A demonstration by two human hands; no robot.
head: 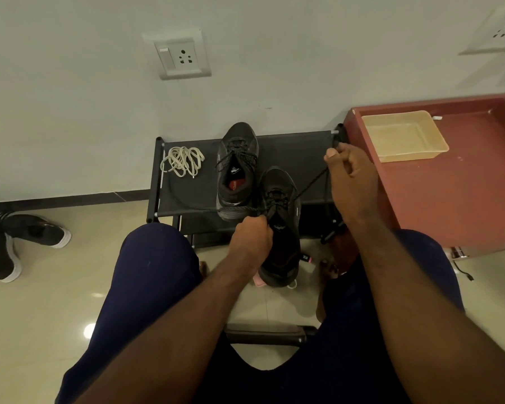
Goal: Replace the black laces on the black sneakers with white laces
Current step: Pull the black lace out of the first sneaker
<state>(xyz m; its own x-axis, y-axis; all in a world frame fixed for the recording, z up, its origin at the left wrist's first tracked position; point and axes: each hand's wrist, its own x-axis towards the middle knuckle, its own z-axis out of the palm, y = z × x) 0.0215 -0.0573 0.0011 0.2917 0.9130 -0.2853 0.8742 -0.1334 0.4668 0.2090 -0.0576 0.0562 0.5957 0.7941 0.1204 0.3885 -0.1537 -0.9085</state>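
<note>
While the right hand (347, 167) is pinching a black lace (312, 182) and holding it taut, the left hand (252, 240) is gripping the near sneaker (280, 182) at its lacing, by the rack's (289, 150) front edge. The far sneaker (236, 170) is standing on the rack, with white laces (184, 161) lying heaped at its left end.

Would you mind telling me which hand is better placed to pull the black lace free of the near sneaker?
Probably the right: the right hand pinches the black lace, taut from the near sneaker, while the left hand holds that sneaker at its lacing.
</note>
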